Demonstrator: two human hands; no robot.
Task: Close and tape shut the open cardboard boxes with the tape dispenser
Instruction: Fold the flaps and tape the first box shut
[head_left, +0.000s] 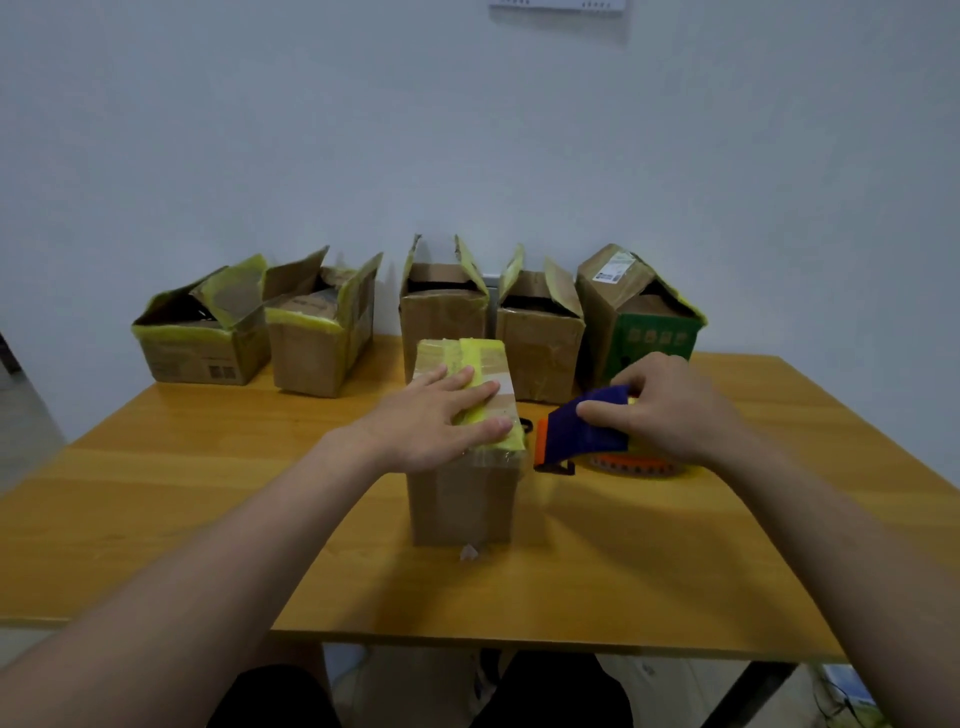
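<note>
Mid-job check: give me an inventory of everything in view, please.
closed box: 1, brown with yellow tape on top, table centre
open brown boxes: 4, brown with yellow tape remnants, row along the far side
green-fronted open box: 1, brown and green, right end of that row
tape dispenser: 1, blue and orange, right of the closed box
clear scrap: 1, clear, table, in front of the closed box
table: 1, yellow-brown wood
left hand: flat on the closed box's top
right hand: gripping the tape dispenser

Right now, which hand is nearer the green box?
Right. The right hand holds the tape dispenser in front of the green box; the left hand presses the taped box further left.
</note>
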